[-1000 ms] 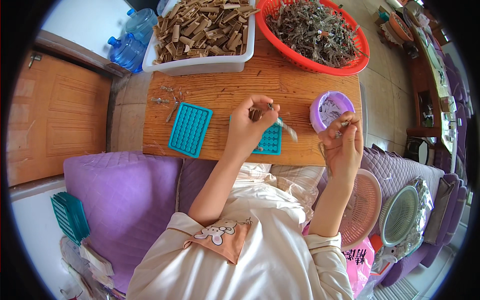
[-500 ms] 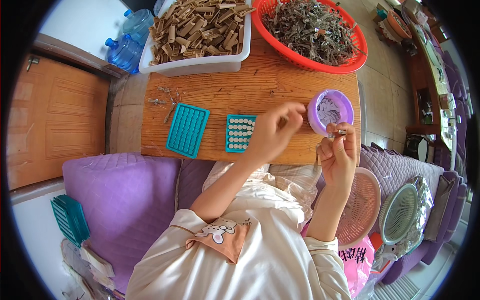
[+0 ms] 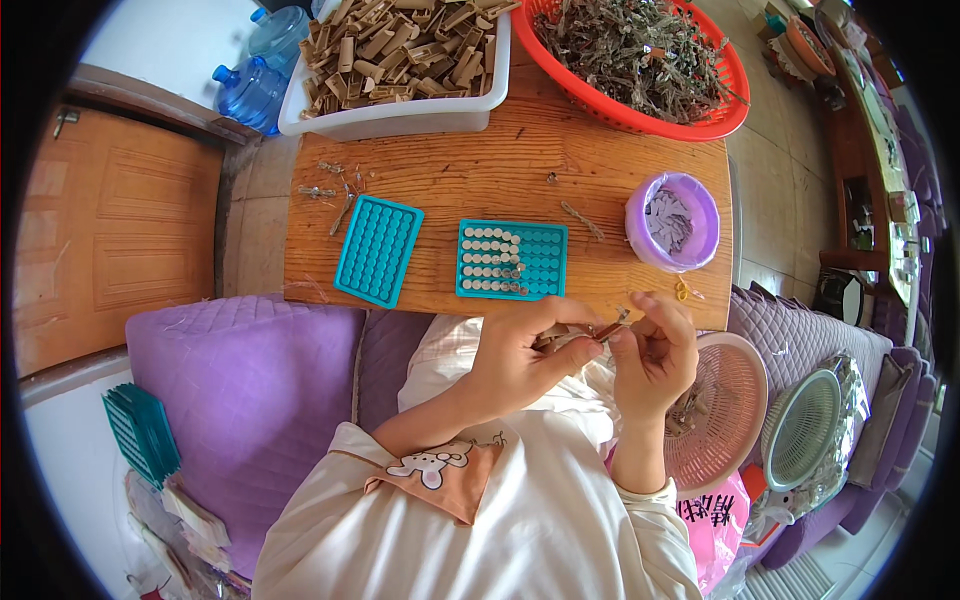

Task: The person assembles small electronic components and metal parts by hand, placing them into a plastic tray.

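Observation:
My left hand (image 3: 530, 345) and my right hand (image 3: 652, 358) meet just beyond the near table edge, both with closed fingers. Between thumb and forefinger the left pinches a small reddish-brown strip (image 3: 606, 330). At its far end, by the right fingertips, is a tiny silvery bit (image 3: 623, 315); too small to name. The right fingers curl in, and what lies inside them is hidden. Just beyond the left hand lies a teal tray (image 3: 543, 257) of round wells, with white discs (image 3: 484, 258) filling its left part. A second teal tray (image 3: 378, 250) lies tilted at left.
A purple tub (image 3: 712, 235) of pale slips stands at right. A twig-like piece (image 3: 582, 220) lies nearby. Farther back are a white bin (image 3: 400, 122) of tan half-tubes and a red basket (image 3: 600, 110) of grey-brown bits. A pink basket (image 3: 735, 400) sits beside my right arm.
My left hand has drawn back from beside the purple tub toward me, uncovering the disc tray. The right hand has come lower and leftward, so the two hands now meet.

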### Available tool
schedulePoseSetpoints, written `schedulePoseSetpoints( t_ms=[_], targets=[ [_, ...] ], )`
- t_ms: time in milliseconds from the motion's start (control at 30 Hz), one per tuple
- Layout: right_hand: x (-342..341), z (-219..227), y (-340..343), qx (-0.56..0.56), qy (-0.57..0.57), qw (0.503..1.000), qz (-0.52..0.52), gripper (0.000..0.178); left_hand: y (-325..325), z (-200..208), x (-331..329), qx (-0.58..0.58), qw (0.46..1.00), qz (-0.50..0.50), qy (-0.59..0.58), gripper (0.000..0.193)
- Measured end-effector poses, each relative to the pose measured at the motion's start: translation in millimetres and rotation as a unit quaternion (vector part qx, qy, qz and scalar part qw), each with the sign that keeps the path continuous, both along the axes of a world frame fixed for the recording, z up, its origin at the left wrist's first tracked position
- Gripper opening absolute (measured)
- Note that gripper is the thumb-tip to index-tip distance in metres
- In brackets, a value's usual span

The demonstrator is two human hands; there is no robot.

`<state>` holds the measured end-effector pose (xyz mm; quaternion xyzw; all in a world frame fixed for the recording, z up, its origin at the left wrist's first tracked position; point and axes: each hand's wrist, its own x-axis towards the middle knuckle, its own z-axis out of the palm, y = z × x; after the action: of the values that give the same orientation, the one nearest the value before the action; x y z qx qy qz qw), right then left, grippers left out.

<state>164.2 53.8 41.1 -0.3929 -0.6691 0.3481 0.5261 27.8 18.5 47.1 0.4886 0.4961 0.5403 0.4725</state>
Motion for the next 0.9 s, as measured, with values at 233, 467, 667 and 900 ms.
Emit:
schedulePoseSetpoints(
  t_ms=[233,467,667,900],
  targets=[
    [-10,-2,-7,-0.057,0.085,0.995,0.0,0.027,3,-7,-5,0.024,0.999,0.035,0.022,0.023],
    [-10,-5,-6,-0.056,0.104,0.991,0.055,0.024,2,-15,-7,0.04,0.998,0.039,-0.016,0.026],
    [-9,3,-4,-0.088,0.084,0.99,0.076,0.021,0,-15,-10,0.038,0.999,0.023,-0.02,0.024],
    [-7,-5,4,-0.094,-0.08,0.988,0.091,0.018,-5,-23,-11,-0.004,0.992,0.012,-0.123,0.02]
  ],
)
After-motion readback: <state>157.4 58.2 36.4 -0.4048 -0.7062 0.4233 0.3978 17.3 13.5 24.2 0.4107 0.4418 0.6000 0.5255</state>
